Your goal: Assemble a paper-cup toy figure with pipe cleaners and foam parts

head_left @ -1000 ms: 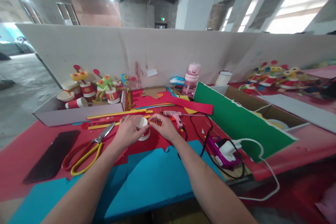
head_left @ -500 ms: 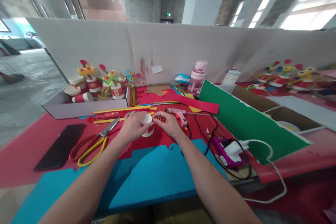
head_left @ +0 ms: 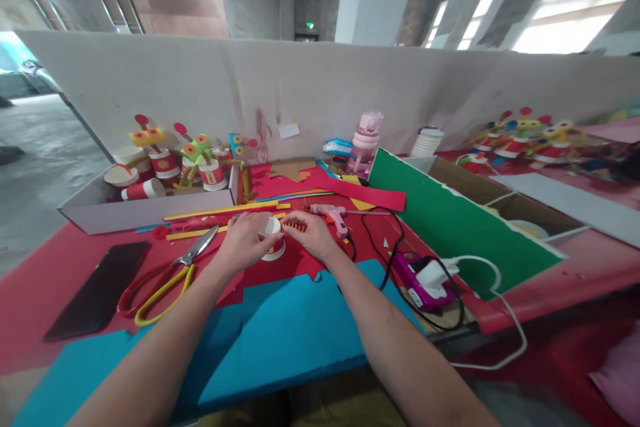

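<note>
My left hand is closed around the side of a paper cup with a red band, its thumb lying across the front. Close against the cup's right side, my right hand pinches a folded paper strip in yellow and dark colours. The strip's end meets the cup near the rim; I cannot tell whether it is stuck there. Just behind my right hand lies a pink glue gun. Scissors with red and yellow handles rest left of my left forearm.
A dark phone lies at the left. Finished cup figures stand in a white box behind. Blue card covers the front edge. On the right are a purple power strip, cables and a green-sided box.
The whole view has shifted slightly, so the scene sits further left. Both hands keep their hold on the cup and the folded paper strip, with little visible movement.
</note>
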### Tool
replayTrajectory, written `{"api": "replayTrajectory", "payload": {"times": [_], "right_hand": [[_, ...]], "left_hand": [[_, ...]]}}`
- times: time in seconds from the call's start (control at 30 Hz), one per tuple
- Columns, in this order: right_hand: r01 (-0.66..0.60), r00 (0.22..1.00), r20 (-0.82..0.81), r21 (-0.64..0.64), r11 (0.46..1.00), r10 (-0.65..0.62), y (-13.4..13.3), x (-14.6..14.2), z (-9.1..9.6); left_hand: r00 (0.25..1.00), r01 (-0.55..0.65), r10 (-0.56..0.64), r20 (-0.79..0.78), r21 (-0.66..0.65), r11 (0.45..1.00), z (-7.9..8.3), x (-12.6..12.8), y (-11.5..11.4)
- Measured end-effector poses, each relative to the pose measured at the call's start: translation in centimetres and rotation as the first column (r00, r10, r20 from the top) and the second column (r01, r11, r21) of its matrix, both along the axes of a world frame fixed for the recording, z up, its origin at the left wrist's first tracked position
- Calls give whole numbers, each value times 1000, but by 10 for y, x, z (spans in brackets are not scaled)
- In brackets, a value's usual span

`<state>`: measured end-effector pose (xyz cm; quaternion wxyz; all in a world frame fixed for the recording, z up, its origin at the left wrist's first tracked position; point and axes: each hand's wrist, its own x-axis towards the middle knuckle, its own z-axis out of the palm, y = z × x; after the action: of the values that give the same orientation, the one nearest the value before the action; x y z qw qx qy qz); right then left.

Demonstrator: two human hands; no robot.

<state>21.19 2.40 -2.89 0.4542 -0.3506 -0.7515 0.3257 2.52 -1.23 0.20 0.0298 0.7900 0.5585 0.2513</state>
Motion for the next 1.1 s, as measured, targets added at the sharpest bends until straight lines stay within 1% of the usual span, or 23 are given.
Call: {"api": "replayTrajectory", "payload": {"times": [0.2, 0.4, 0.47, 0.57, 0.63, 0.7, 0.77, 0.83, 0.9, 0.93, 1.03, 1.1], "right_hand": [[-3, 1000, 13, 4, 1000, 3, -2, 2, 1], [-17, 1000, 2, -28, 999, 17, -3, 3, 2], [-4, 1000, -18, -34, 999, 3, -2, 4, 1], [60, 997, -49, -19, 998, -61, 0, 6, 1], [134, 989, -69, 6, 991, -133, 0, 7, 2], [222, 973, -78, 29, 975, -219, 0, 8, 4], [297, 952, -91, 31, 954, -293, 1, 9, 5], [339, 933, -131, -3, 941, -336, 3, 10, 4], [357, 915, -180, -54, 933, -360, 6, 11, 1], [357, 910, -196, -74, 931, -364, 7, 11, -1], [351, 909, -204, -100, 931, -365, 10, 11, -5], [345, 911, -199, -106, 932, -360, 10, 10, -6]], "left_hand": [[999, -25, 24, -27, -36, 999, 6, 2, -4], [999, -25, 24, -26, -3, 1000, 3, 0, -5], [999, -21, 21, -29, 1, 1000, 2, 0, -5], [999, -26, 27, -40, 30, 999, 1, 0, -5], [998, -30, 33, -46, 65, 997, 1, -1, -6], [999, -32, 36, -30, 127, 991, 4, -3, -6], [999, -40, 43, -9, 239, 970, 9, -4, -8], [999, -28, 36, -15, 382, 924, 14, -4, -11], [999, 28, -2, -52, 495, 868, 17, 1, -16], [997, 69, -34, -76, 532, 844, 18, 4, -18], [978, 203, -134, -160, 574, 794, 13, 18, -25], [961, 266, -170, -218, 560, 785, 8, 26, -29]]}}
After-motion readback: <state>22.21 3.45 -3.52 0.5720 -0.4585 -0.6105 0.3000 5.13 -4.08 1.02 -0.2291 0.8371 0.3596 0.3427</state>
